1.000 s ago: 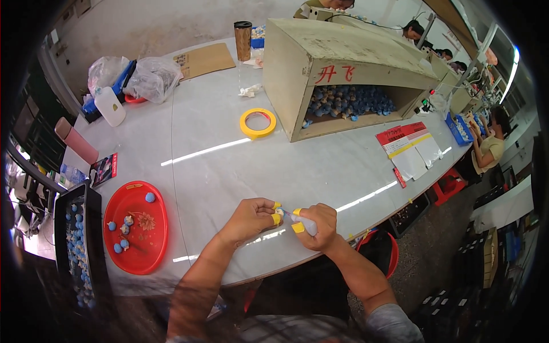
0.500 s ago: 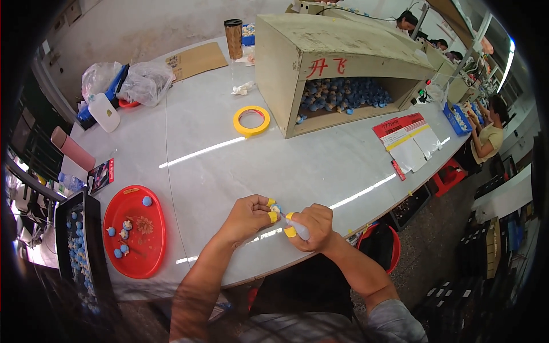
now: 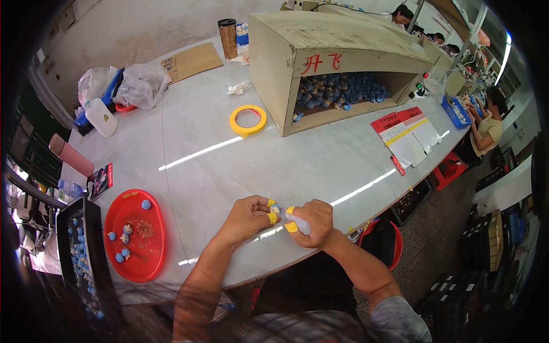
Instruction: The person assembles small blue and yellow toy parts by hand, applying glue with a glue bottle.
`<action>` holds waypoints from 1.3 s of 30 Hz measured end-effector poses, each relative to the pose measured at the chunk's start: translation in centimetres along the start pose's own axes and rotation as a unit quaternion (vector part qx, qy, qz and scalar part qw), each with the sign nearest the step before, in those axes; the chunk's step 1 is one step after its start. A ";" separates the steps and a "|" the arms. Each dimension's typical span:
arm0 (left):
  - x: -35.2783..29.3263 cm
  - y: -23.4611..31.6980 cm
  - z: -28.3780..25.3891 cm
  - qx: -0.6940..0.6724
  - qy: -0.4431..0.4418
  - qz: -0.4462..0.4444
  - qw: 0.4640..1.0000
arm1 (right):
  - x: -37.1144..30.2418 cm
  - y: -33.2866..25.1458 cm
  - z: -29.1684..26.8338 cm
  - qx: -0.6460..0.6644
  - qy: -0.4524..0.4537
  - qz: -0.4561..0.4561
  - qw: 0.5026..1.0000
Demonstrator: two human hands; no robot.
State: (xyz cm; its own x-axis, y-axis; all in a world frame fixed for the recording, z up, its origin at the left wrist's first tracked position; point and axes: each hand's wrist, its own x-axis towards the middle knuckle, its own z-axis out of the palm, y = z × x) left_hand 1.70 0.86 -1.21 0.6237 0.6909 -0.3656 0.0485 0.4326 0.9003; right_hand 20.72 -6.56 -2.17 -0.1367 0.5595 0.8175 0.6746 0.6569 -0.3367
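Yellow tape wraps fingertips on both of my hands. My left hand (image 3: pixel 247 219) pinches a small blue-and-cream figurine piece (image 3: pixel 275 210) between thumb and fingers, just above the table near its front edge. My right hand (image 3: pixel 316 222) is closed around a small translucent squeeze bottle (image 3: pixel 301 225), its narrow tip pointing left at the piece. Whether tip and piece touch, I cannot tell. To the left, a red oval tray (image 3: pixel 154 264) carries several similar blue-and-cream pieces. Beside it, a black bin (image 3: pixel 93 220) holds many more blue ones.
A beige open-fronted box (image 3: pixel 269 74) full of blue pieces stands at the back. Yellow tape roll (image 3: pixel 262 121), printed sheets (image 3: pixel 407 152), a pink bottle (image 3: pixel 74 155), cardboard (image 3: pixel 194 62) and a tumbler (image 3: pixel 227 40) lie or stand around. A co-worker (image 3: pixel 487 130) sits far right.
The whole view has shifted slightly. Both hands keep nearly the same place and grip, with the bottle still held up to the piece.
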 end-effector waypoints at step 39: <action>0.0 0.1 -0.3 -0.036 -0.008 -0.022 0.999 | -0.3 0.1 0.1 0.038 0.026 0.005 0.999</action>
State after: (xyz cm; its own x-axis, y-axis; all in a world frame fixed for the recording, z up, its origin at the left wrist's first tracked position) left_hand 1.44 1.07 -1.14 0.6348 0.6606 -0.4008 0.0206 0.5041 0.8634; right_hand 20.75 -6.57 -2.53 -0.0907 0.5399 0.8368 0.6177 0.6896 -0.3779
